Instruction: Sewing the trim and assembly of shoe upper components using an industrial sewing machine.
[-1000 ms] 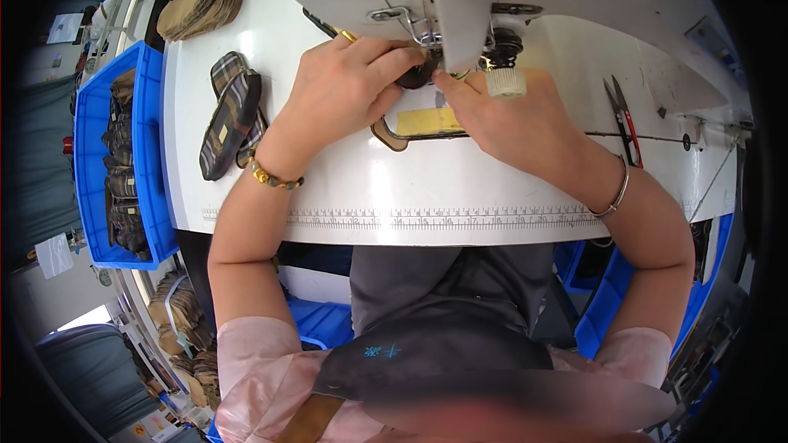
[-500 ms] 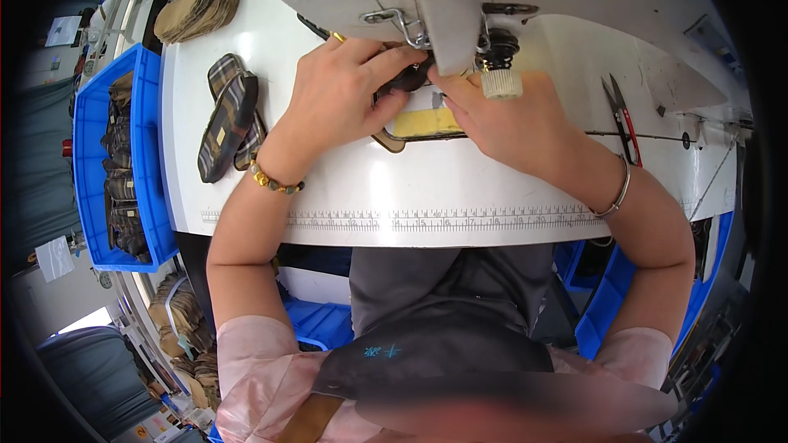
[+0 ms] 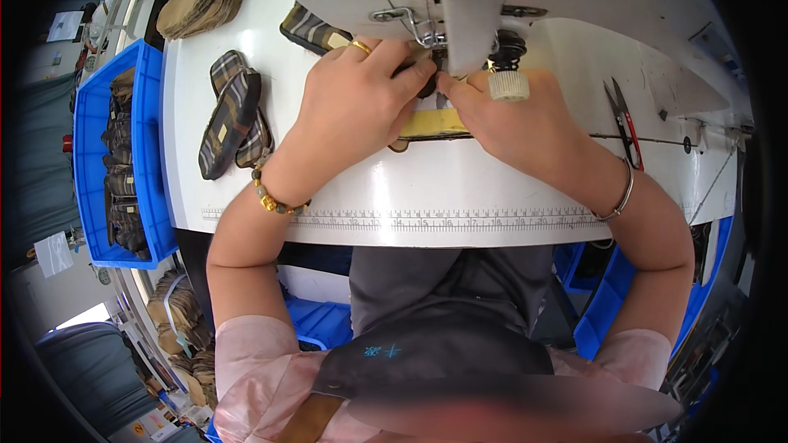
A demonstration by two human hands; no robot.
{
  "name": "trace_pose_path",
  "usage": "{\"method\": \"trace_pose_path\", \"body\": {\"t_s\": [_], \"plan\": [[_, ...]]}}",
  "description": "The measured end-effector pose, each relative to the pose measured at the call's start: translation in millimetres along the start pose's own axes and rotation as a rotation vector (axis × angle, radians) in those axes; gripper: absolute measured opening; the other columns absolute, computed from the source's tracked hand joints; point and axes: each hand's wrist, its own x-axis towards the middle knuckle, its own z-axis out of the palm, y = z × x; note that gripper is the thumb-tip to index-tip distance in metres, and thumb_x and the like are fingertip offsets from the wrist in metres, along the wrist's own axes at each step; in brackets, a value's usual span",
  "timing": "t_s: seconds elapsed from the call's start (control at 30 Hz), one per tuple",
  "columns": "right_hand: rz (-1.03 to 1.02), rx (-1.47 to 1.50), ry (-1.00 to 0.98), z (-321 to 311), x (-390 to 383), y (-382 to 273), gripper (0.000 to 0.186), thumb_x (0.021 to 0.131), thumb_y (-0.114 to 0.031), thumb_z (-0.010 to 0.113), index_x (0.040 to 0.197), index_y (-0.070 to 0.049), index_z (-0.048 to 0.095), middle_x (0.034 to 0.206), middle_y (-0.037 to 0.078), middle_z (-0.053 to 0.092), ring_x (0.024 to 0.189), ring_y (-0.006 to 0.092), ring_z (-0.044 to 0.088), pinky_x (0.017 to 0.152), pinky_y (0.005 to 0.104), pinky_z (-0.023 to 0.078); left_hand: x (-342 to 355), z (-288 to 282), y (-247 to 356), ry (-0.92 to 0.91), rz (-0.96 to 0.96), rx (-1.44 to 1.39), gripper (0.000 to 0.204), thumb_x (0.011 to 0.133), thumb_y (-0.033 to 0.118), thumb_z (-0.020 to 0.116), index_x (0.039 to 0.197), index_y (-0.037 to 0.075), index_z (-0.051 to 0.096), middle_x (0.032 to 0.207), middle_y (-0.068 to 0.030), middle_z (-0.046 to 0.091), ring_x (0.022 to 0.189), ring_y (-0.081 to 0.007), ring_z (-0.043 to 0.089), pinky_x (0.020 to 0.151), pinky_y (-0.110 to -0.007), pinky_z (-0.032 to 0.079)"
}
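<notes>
My left hand (image 3: 365, 98), a gold ring on it, is closed on a plaid slipper piece (image 3: 304, 26) under the sewing machine (image 3: 461, 16); the piece juts out behind my fingers, its dark end at the needle area, partly hidden. My right hand (image 3: 517, 123) is closed with thumb and forefinger pinched at that dark end, right of the presser foot, partly behind a white knob (image 3: 509, 85). A yellow strip (image 3: 433, 123) on the machine bed lies between my hands. Red-handled snips (image 3: 625, 123) rest right of my right hand.
A pair of plaid slipper pieces (image 3: 227, 119) lies at left, below a stack of tan cut pieces (image 3: 197, 6). A blue crate (image 3: 152, 156) of plaid pieces stands beyond the left table edge. A printed ruler runs along the front edge (image 3: 427, 221); more blue bins (image 3: 324, 316) sit underneath.
My left hand has shifted slightly right and its wrist lower. More of the plaid piece now shows at its far left end. My right hand has moved only slightly.
</notes>
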Motion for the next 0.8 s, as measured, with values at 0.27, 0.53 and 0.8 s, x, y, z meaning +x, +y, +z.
{"method": "trace_pose_path", "body": {"t_s": [0.27,0.53,0.8], "plan": [[-0.007,0.028,0.046,5.4,-3.0,5.7,0.014,0.088,-0.016,0.065,0.078,-0.008,0.072,0.068,0.006,0.064,0.060,0.0241,0.067,0.051,0.0368,0.050,-2.8,-0.4,1.4,-0.052,-0.098,-0.054,0.045,0.072,0.008,0.075,0.116,0.013,0.070,0.100,-0.0029,0.065,0.086,-0.0261,0.065,0.074,-0.037,0.053],[0.013,0.014,0.032,4.3,-2.4,6.2,0.017,0.088,-0.018,0.066,0.076,-0.008,0.072,0.067,0.005,0.065,0.059,0.0236,0.066,0.051,0.0362,0.050,-4.0,6.1,-11.7,-0.045,-0.090,-0.224,0.044,0.073,0.004,0.074,0.116,0.011,0.069,0.099,-0.0075,0.065,0.087,-0.0296,0.063,0.076,-0.038,0.052],[0.027,0.031,-0.012,4.5,-1.9,6.6,0.013,0.087,-0.017,0.065,0.079,-0.010,0.074,0.069,0.005,0.066,0.061,0.0236,0.068,0.052,0.0368,0.051,-2.0,2.3,-4.5,-0.088,-0.091,-0.131,0.038,0.073,0.005,0.074,0.110,0.010,0.070,0.103,-0.0054,0.066,0.089,-0.0276,0.064,0.076,-0.037,0.052]]}}
